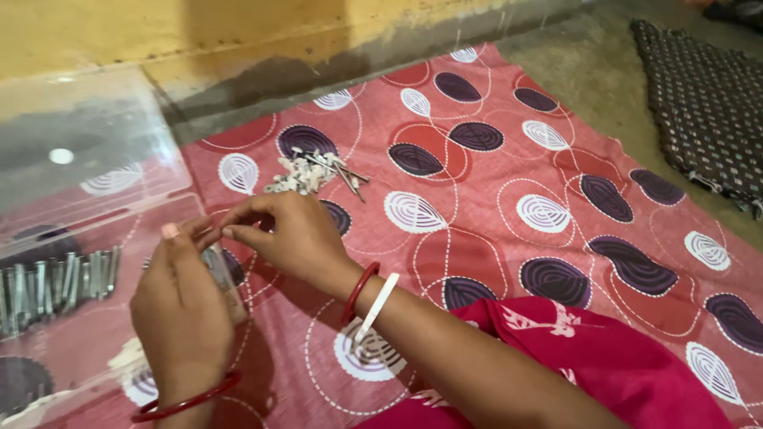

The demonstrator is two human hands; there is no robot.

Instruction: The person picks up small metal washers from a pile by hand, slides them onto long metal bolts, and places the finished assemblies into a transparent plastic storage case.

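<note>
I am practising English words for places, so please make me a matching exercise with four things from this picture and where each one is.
Things:
1. pile of small white pieces
2. metal nails
3. white bangle
4. dark dotted cloth

Places:
A. on the right wrist
B. top right, on the bare floor
C. inside the clear plastic box, at the left
D. on the red patterned sheet, beyond the hands

Pairs: 1-D, 2-C, 3-A, 4-B

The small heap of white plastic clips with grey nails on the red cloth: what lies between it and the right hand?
In the head view, only bare red patterned cloth separates the heap of white clips and nails from the right hand; nothing else lies there.
</note>
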